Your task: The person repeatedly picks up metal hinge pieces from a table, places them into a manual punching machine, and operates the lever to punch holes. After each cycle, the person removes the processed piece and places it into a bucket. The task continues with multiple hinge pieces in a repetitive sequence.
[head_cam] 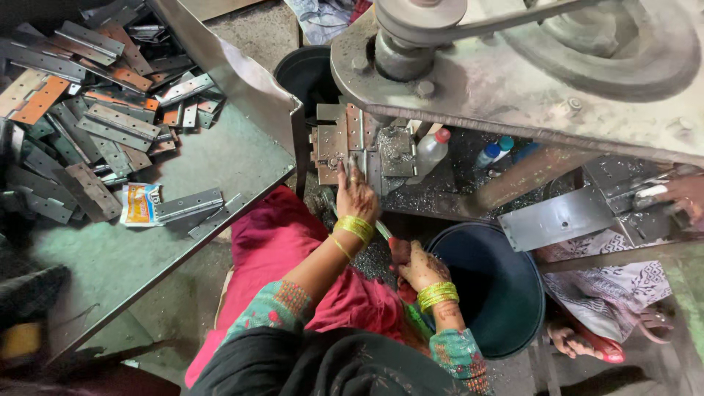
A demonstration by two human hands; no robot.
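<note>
My left hand [356, 194] reaches forward to the steel press fixture [352, 143], and its outstretched fingertips rest on a small metal hinge piece [345, 160] there. Whether the fingers pinch that piece is hidden. My right hand [419, 268] lies on my pink lap with the fingers curled, next to the rim of a dark blue bucket [513, 323]. I see nothing in it. Both wrists carry yellow-green bangles.
A heap of flat metal hinges [95, 110] and a small printed packet [139, 204] lie on the grey table at left. A second bucket [308, 73] stands behind the fixture, with plastic bottles [429, 150] beside it. A belt-driven wheel [601, 37] overhangs. Another person's hand [686, 196] and sandalled foot [587, 343] are at right.
</note>
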